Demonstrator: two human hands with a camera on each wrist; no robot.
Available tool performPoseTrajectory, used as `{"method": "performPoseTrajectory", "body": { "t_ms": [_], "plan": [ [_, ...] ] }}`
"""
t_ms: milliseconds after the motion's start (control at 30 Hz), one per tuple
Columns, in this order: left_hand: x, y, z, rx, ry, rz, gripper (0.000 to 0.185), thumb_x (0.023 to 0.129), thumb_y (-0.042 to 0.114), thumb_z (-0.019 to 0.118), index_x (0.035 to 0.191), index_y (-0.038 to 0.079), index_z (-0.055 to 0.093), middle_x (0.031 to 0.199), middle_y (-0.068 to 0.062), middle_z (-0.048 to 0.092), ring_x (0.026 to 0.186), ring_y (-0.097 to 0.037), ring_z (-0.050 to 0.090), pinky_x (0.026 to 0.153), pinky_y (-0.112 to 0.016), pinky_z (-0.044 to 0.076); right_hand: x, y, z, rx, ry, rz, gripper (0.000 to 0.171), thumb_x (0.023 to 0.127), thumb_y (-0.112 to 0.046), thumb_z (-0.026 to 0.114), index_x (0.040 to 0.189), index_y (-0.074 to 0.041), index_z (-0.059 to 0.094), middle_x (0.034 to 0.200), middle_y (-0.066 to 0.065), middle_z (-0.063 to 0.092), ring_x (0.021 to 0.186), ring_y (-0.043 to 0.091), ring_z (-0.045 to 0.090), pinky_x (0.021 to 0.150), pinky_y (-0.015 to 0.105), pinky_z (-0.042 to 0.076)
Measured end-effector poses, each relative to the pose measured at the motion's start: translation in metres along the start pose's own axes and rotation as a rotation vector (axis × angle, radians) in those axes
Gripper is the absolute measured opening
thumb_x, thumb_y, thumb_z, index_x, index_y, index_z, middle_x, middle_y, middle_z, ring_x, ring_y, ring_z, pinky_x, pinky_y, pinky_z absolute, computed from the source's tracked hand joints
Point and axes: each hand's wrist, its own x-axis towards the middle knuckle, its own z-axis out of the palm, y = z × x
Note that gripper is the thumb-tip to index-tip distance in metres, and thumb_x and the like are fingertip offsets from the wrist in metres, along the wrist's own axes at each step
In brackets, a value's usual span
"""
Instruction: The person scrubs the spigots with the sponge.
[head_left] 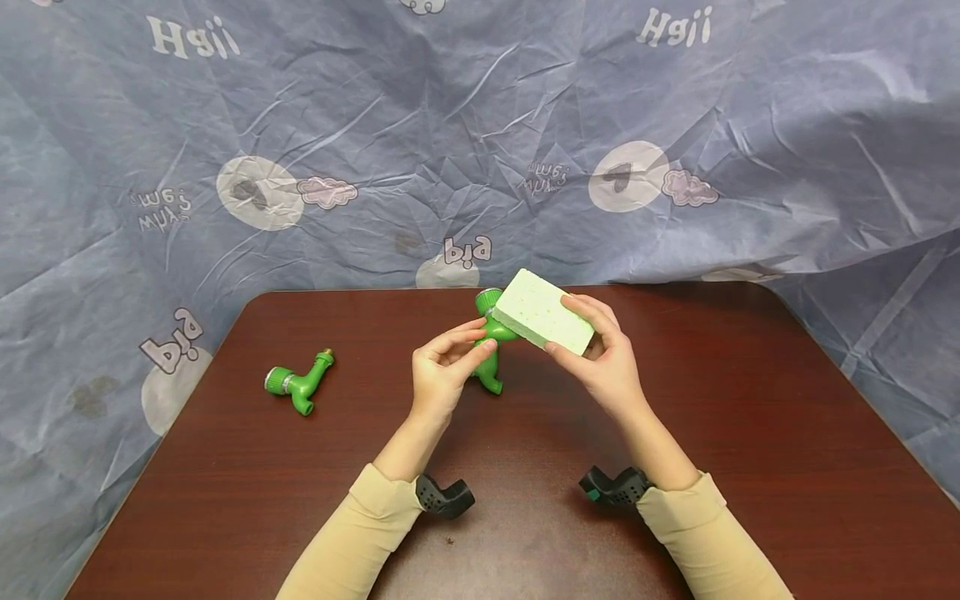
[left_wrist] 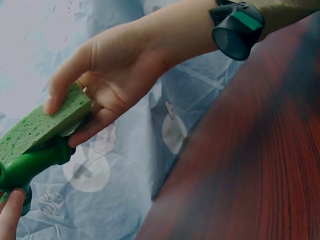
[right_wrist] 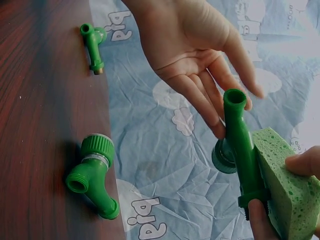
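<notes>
While a crumpled blue printed sheet [head_left: 480, 142] hangs behind it, the dark red counter [head_left: 750, 467] carries a green tap fitting [head_left: 297, 383] lying alone at the left, well apart from the hands. Above the far middle of the counter, the right hand [head_left: 609, 367] has its fingers and thumb clamped on a pale green sponge [head_left: 543, 312], pressed against a second green tap fitting [head_left: 491, 346]. That fitting is pinched by the fingers of the left hand [head_left: 442, 377].
</notes>
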Motion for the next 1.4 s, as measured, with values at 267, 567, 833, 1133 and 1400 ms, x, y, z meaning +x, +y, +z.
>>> {"method": "performPoseTrajectory", "body": {
  "t_ms": [267, 567, 833, 1133, 1400],
  "plan": [
    [0.003, 0.002, -0.003, -0.074, 0.027, -0.127, 0.031, 0.083, -0.004, 0.067, 0.110, -0.015, 0.057, 0.096, -0.007, 0.069, 0.077, -0.011, 0.065, 0.064, -0.026, 0.055, 0.001, 0.000, -0.004, 0.013, -0.023, -0.035, 0.060, 0.069, 0.024, 0.066, 0.125, 0.013, 0.050, 0.129, 0.011, 0.042, 0.106, 0.021, 0.048, 0.073, 0.016, 0.049],
    [0.009, 0.011, -0.016, -0.137, -0.162, -0.258, 0.069, 0.079, -0.010, 0.062, 0.141, 0.004, 0.035, 0.141, -0.021, 0.040, 0.078, -0.014, 0.065, 0.069, -0.023, 0.053, 0.003, -0.004, -0.011, 0.031, -0.114, -0.061, 0.058, 0.067, 0.026, 0.065, 0.123, 0.015, 0.050, 0.129, 0.014, 0.043, 0.105, 0.022, 0.050, 0.074, 0.018, 0.050],
    [0.016, 0.013, -0.031, -0.093, -0.358, -0.324, 0.067, 0.082, -0.010, 0.058, 0.143, 0.001, 0.034, 0.126, -0.011, 0.046, 0.084, -0.012, 0.065, 0.075, -0.029, 0.054, 0.003, -0.009, -0.016, 0.034, -0.208, -0.067, 0.057, 0.068, 0.026, 0.064, 0.122, 0.014, 0.051, 0.128, 0.016, 0.043, 0.104, 0.022, 0.051, 0.075, 0.020, 0.050],
    [0.018, 0.010, -0.041, -0.112, -0.488, -0.275, 0.051, 0.076, -0.015, 0.066, 0.124, -0.003, 0.054, 0.112, -0.008, 0.059, 0.077, -0.019, 0.067, 0.072, -0.031, 0.055, 0.003, -0.010, -0.017, 0.025, -0.293, -0.076, 0.056, 0.070, 0.024, 0.065, 0.123, 0.013, 0.051, 0.127, 0.017, 0.044, 0.108, 0.022, 0.050, 0.079, 0.020, 0.048],
    [0.017, 0.011, -0.041, -0.092, -0.585, -0.191, 0.059, 0.071, -0.018, 0.069, 0.125, 0.002, 0.057, 0.103, -0.008, 0.060, 0.079, -0.019, 0.065, 0.069, -0.027, 0.054, 0.002, -0.010, -0.017, 0.044, -0.326, -0.069, 0.055, 0.071, 0.024, 0.063, 0.124, 0.014, 0.050, 0.129, 0.018, 0.043, 0.109, 0.021, 0.050, 0.079, 0.021, 0.050]
  ]
}}
